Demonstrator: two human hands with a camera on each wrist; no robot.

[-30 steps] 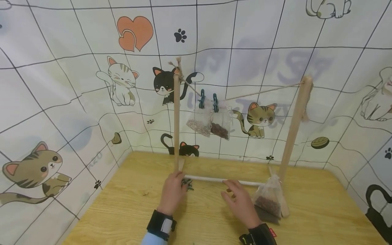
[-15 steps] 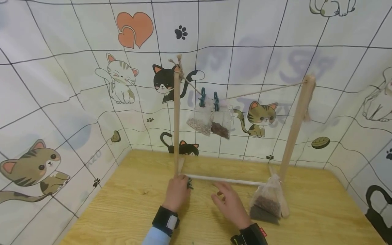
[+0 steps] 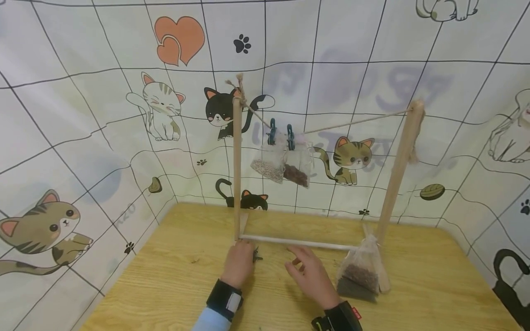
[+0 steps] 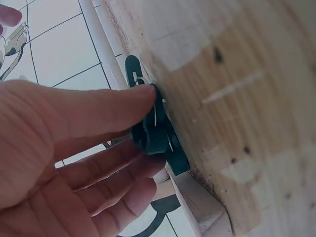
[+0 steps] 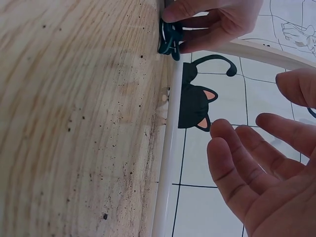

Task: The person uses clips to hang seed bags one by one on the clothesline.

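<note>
My left hand [image 3: 238,264] is low at the foot of the frame's left post, partly covering a small pile of dark green clothespins [image 3: 257,254]. In the left wrist view, the thumb and forefinger pinch a green clothespin [image 4: 157,133] lying close against the tabletop; others overlap it. From the right wrist view, the same clothespins [image 5: 170,39] show between thumb and fingers. My right hand [image 3: 311,275] hovers over the table in front of the white crossbar [image 3: 298,241], its fingers loosely bent around nothing. Two similar clothespins [image 3: 290,138] hang on the string above.
Clipped to the string [image 3: 356,124] are a clear bag with pale bits [image 3: 268,169] and one with brown bits [image 3: 296,174]. Two wooden posts [image 3: 399,170] bear the string. Sheer pouches [image 3: 359,278] with brown and dark grey contents lie at the right post's foot.
My left hand has shifted slightly down and right, onto the clothespins, covering more of them. My right hand has moved left, away from the pouches. The hanging bags stay on the string.
</note>
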